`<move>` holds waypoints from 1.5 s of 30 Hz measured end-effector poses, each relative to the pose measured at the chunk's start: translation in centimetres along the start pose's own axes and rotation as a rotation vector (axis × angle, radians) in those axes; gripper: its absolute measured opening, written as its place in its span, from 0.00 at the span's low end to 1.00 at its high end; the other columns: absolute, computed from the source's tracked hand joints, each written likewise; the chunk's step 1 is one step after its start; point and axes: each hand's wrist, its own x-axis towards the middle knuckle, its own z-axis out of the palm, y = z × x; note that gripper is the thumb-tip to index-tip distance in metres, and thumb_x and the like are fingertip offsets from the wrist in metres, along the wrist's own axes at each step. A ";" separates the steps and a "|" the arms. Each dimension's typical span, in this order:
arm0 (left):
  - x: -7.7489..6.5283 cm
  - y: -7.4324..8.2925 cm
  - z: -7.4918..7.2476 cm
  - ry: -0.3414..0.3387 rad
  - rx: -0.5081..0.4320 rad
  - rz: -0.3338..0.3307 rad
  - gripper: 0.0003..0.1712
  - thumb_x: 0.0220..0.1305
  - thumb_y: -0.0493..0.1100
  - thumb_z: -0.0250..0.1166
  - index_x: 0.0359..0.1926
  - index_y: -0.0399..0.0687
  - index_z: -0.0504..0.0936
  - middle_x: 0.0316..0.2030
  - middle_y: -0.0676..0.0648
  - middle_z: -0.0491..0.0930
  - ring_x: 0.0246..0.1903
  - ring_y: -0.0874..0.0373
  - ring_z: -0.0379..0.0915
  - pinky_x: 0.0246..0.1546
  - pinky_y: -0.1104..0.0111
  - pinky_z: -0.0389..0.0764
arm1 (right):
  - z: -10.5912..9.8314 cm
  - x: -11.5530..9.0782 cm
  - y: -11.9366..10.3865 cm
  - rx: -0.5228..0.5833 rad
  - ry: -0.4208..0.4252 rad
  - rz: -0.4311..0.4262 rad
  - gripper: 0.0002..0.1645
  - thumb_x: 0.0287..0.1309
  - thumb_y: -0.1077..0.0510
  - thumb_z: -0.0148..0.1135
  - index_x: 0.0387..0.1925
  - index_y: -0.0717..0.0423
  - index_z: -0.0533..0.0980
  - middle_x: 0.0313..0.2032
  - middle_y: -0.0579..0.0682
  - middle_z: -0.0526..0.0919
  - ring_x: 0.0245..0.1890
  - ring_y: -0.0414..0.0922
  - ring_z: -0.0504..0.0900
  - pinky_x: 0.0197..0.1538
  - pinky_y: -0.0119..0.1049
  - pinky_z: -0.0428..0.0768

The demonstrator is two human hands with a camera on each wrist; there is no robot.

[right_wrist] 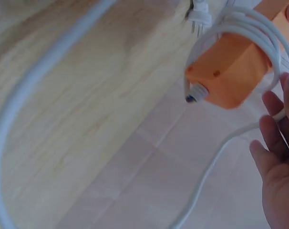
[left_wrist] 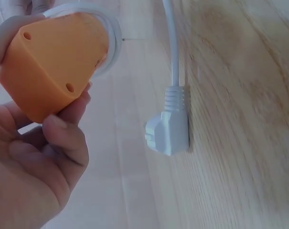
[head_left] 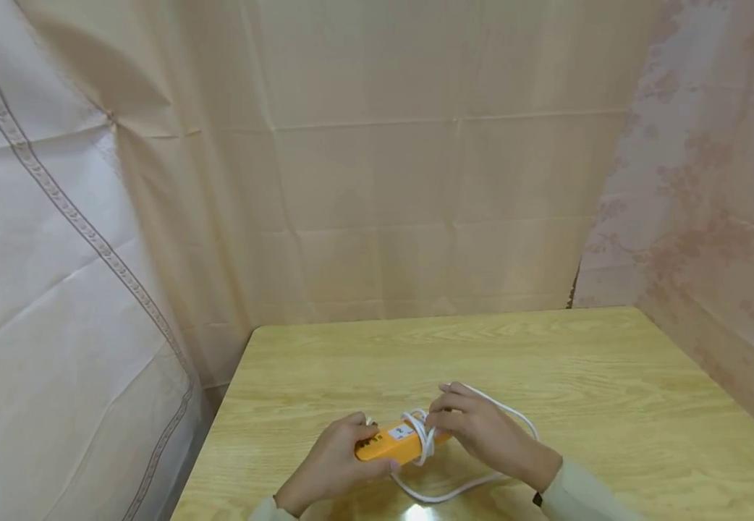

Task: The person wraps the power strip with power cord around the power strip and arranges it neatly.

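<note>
An orange power strip (head_left: 386,450) is held tilted above the table by my left hand (head_left: 336,463), its thumb and fingers around one end. White power cord (head_left: 426,438) loops several times around the strip's middle. My right hand (head_left: 481,428) is at the strip's other end and pinches the cord, which runs between its thumb and fingers in the right wrist view. A slack length of cord (head_left: 442,498) curves out around the right hand. In the left wrist view, the white plug (left_wrist: 170,126) at the cord's end lies on the wood surface.
The light wood-grain table (head_left: 325,369) extends beyond both hands to its far edge. Beige cloth (head_left: 377,181) hangs behind it, a pale printed sheet (head_left: 51,304) at the left, and a floral sheet (head_left: 709,217) at the right.
</note>
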 end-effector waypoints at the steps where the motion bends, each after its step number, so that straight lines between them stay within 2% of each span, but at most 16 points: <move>1: 0.0 0.0 0.0 0.004 0.000 -0.002 0.38 0.59 0.64 0.74 0.54 0.34 0.86 0.29 0.58 0.71 0.27 0.65 0.67 0.26 0.73 0.74 | -0.1 0.2 0.1 -0.010 -0.010 -0.007 0.22 0.42 0.67 0.80 0.41 0.48 0.86 0.45 0.40 0.84 0.53 0.46 0.82 0.61 0.50 0.78; 4: 0.1 0.1 0.1 0.014 -0.014 -0.007 0.37 0.59 0.63 0.74 0.53 0.34 0.87 0.28 0.57 0.71 0.26 0.65 0.67 0.26 0.73 0.73 | -0.5 0.6 0.5 -0.007 -0.031 -0.027 0.19 0.44 0.66 0.80 0.40 0.50 0.86 0.43 0.40 0.85 0.51 0.43 0.82 0.62 0.44 0.77; 8: 0.0 0.3 0.0 0.025 -0.050 0.004 0.35 0.59 0.62 0.75 0.52 0.35 0.87 0.27 0.57 0.71 0.26 0.65 0.66 0.25 0.74 0.73 | -0.8 1.1 1.1 0.027 -0.009 -0.066 0.16 0.47 0.66 0.78 0.40 0.54 0.85 0.40 0.41 0.86 0.45 0.37 0.82 0.61 0.39 0.78; 13: -0.1 0.7 -0.1 0.014 -0.088 0.048 0.32 0.60 0.61 0.74 0.49 0.36 0.89 0.26 0.58 0.69 0.25 0.67 0.65 0.25 0.75 0.72 | -1.1 1.2 1.7 0.069 0.024 -0.077 0.18 0.44 0.70 0.78 0.39 0.55 0.84 0.39 0.41 0.86 0.43 0.36 0.82 0.60 0.40 0.78; 17: 0.0 0.9 -0.2 0.002 -0.097 0.092 0.26 0.61 0.61 0.74 0.42 0.40 0.91 0.25 0.59 0.68 0.25 0.69 0.64 0.24 0.75 0.70 | -1.4 1.4 1.9 0.070 0.022 -0.089 0.23 0.40 0.73 0.80 0.40 0.54 0.84 0.40 0.40 0.86 0.44 0.36 0.82 0.62 0.40 0.77; 21: 0.3 0.9 -0.4 -0.021 -0.120 0.123 0.23 0.62 0.59 0.74 0.39 0.42 0.90 0.25 0.59 0.67 0.24 0.70 0.62 0.24 0.76 0.68 | -1.5 1.7 2.0 0.067 0.018 -0.102 0.22 0.43 0.73 0.79 0.40 0.53 0.84 0.40 0.39 0.86 0.45 0.36 0.82 0.63 0.38 0.75; 25: 0.4 1.0 -0.4 -0.077 -0.149 0.148 0.24 0.62 0.57 0.75 0.45 0.41 0.91 0.25 0.60 0.66 0.24 0.70 0.59 0.24 0.78 0.65 | -1.4 1.7 2.2 0.114 0.029 -0.100 0.16 0.51 0.70 0.75 0.41 0.53 0.84 0.40 0.40 0.86 0.45 0.36 0.82 0.63 0.40 0.76; 28: 0.1 1.0 -0.4 -0.149 -0.222 0.168 0.25 0.61 0.54 0.76 0.53 0.42 0.89 0.26 0.59 0.67 0.25 0.70 0.59 0.25 0.78 0.65 | -1.2 1.5 2.3 0.198 0.018 -0.081 0.14 0.58 0.68 0.71 0.43 0.51 0.84 0.42 0.39 0.86 0.45 0.35 0.80 0.63 0.41 0.76; 33: -0.3 0.8 -0.1 -0.266 -0.459 0.203 0.22 0.64 0.48 0.75 0.58 0.50 0.87 0.31 0.58 0.74 0.29 0.69 0.65 0.30 0.76 0.70 | -0.4 1.3 2.4 0.300 0.051 -0.109 0.09 0.69 0.64 0.62 0.45 0.49 0.84 0.41 0.38 0.87 0.42 0.34 0.79 0.61 0.41 0.78; 35: -0.3 0.6 0.1 -0.281 -0.564 0.202 0.23 0.65 0.49 0.74 0.59 0.49 0.86 0.34 0.56 0.77 0.32 0.67 0.67 0.33 0.76 0.73 | 0.1 1.5 2.5 0.373 0.086 -0.130 0.10 0.73 0.61 0.57 0.43 0.54 0.85 0.39 0.43 0.88 0.39 0.37 0.79 0.63 0.38 0.76; 38: -0.4 0.4 0.6 -0.293 -0.677 0.200 0.26 0.67 0.52 0.72 0.60 0.44 0.85 0.39 0.54 0.80 0.37 0.65 0.70 0.38 0.74 0.76 | 0.9 1.8 2.8 0.388 0.155 -0.158 0.16 0.77 0.58 0.52 0.40 0.58 0.85 0.36 0.46 0.89 0.34 0.39 0.77 0.63 0.34 0.75; 40: -0.3 0.3 1.0 -0.314 -0.699 0.203 0.28 0.67 0.54 0.72 0.61 0.43 0.84 0.40 0.54 0.80 0.37 0.65 0.70 0.39 0.73 0.77 | 1.4 1.7 2.9 0.359 0.180 -0.161 0.17 0.77 0.56 0.52 0.40 0.57 0.85 0.36 0.45 0.90 0.30 0.39 0.72 0.58 0.27 0.75; 42: -0.2 0.4 1.4 -0.354 -0.683 0.213 0.30 0.67 0.56 0.71 0.63 0.44 0.83 0.40 0.56 0.79 0.38 0.66 0.69 0.40 0.73 0.76 | 1.6 1.4 2.8 0.277 0.190 -0.143 0.15 0.75 0.53 0.55 0.41 0.50 0.87 0.36 0.39 0.89 0.29 0.37 0.66 0.47 0.22 0.71; 45: -0.1 0.4 1.8 -0.435 -0.650 0.243 0.31 0.68 0.57 0.70 0.65 0.46 0.81 0.41 0.58 0.76 0.39 0.68 0.69 0.43 0.73 0.77 | 2.1 0.7 2.5 0.241 0.153 -0.108 0.11 0.72 0.52 0.59 0.44 0.43 0.88 0.38 0.32 0.88 0.30 0.35 0.58 0.38 0.26 0.58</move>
